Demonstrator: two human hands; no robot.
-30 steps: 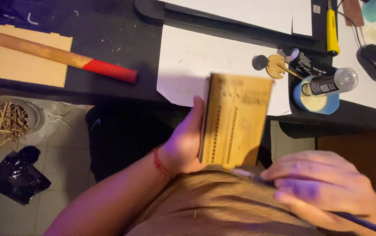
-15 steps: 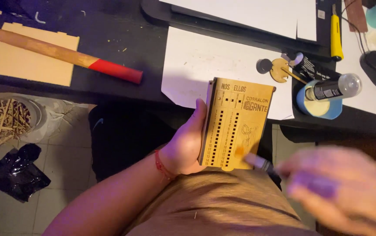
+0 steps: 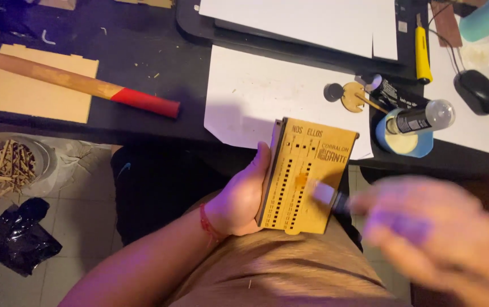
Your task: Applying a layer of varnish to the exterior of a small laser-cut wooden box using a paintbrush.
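Note:
My left hand point(image 3: 240, 199) grips a flat rectangular wooden board point(image 3: 304, 173) by its left edge, over my lap. The board has rows of small slots and engraved lettering on its face. My right hand point(image 3: 432, 230) is blurred with motion at the lower right and holds a thin brush-like tool point(image 3: 329, 196) whose pale tip touches the board's lower right face.
A dark desk point(image 3: 159, 68) carries a wooden mallet handle with a red end point(image 3: 85, 85), a plywood sheet point(image 3: 31, 94), white paper sheets point(image 3: 267, 96), a blue tape roll with a bottle on it point(image 3: 406, 133), a yellow knife point(image 3: 422, 54), a black mouse point(image 3: 477, 91). Wood sticks in a bin point(image 3: 0, 167) and a black bag point(image 3: 20, 236) lie on the floor.
The board has turned from edge-on to face-up. My right hand rose from my lap and brought the tool tip onto the board's face.

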